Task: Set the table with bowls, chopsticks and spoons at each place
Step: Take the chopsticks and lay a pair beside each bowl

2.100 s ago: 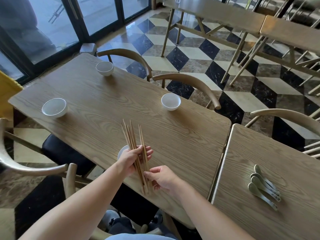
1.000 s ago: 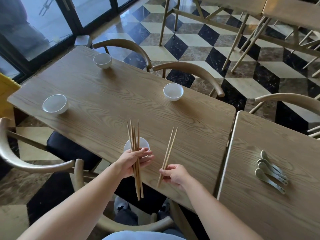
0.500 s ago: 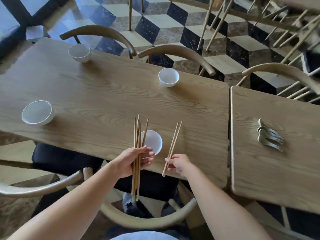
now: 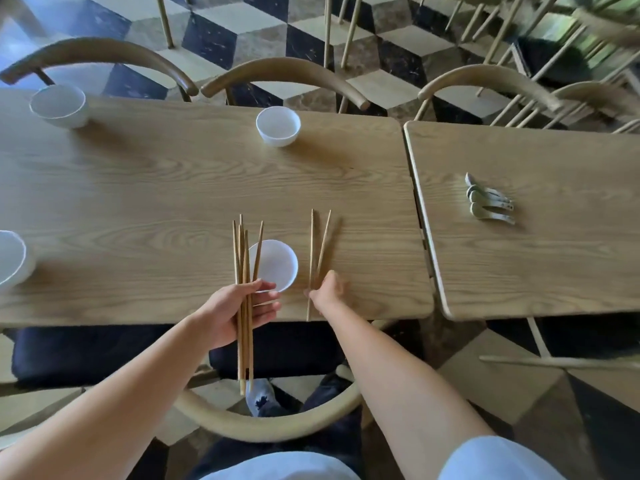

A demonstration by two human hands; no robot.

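- Head view: the right hand [image 4: 327,289] pinches a chopstick pair [image 4: 317,251] in closed fingers, low over the surface [image 4: 156,188], just right of the near bowl [image 4: 277,263].
- Lay them parallel, ends level.
- The left hand [image 4: 235,311] grips the spare bundle [image 4: 244,271].

This looks like a restaurant dining room. Two matching wooden tables [image 4: 173,188] stand end to end, ringed by identical bentwood chairs [image 4: 284,72] with dark seat pads. More of the same chair and table legs crowd the background, on a polished floor [image 4: 388,53] tiled in a black, cream and brown cube pattern.
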